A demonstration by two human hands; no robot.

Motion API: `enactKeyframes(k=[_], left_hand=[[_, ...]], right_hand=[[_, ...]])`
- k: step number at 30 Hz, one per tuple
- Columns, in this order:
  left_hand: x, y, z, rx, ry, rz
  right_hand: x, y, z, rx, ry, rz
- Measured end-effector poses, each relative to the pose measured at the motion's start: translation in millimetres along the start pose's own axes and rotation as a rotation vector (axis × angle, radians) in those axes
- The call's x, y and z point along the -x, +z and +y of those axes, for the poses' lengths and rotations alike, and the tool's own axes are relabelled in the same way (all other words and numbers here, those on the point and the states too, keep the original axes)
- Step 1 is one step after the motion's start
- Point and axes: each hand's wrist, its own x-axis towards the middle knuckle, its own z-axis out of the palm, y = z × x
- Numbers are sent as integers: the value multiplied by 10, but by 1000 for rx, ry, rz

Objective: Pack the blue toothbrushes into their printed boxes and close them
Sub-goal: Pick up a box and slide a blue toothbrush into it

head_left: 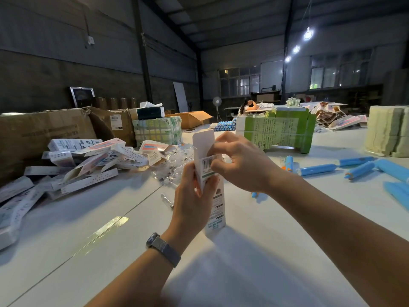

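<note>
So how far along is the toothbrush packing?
Done: can't tell; the pile of boxes on the left may hold packed ones. In hand: the left hand grips one box, top flap open, the right hand working at its mouth. Left: loose toothbrushes on the right.

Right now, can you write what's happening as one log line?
left hand: holds white printed cardboard box | right hand: pinches box's open top | blue toothbrushes: on white table
</note>
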Motion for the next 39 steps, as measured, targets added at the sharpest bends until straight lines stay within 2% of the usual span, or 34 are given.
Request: enactKeyframes(k=[2, 7, 11, 13, 21, 31, 39], left_hand=[[1, -7, -15, 8, 51, -40], [11, -24, -30, 51, 107, -84], [6, -37, -32, 71, 86, -107], [-4, -53, -31, 67, 89, -126], [-86, -126, -33, 30, 86, -129], [-76, -135, -12, 71, 98, -192], [-87, -162, 29, 215, 58, -252]], right_hand=[[10, 28, 30, -34, -8, 12], [59, 129, 66, -355, -60, 142], [93, 179, 103, -665, 20, 147], [108, 218, 124, -734, 31, 172], [116, 285, 130, -702, 19, 241], [102, 207, 189, -662, -33, 180], [100, 193, 188, -669, -31, 191]])
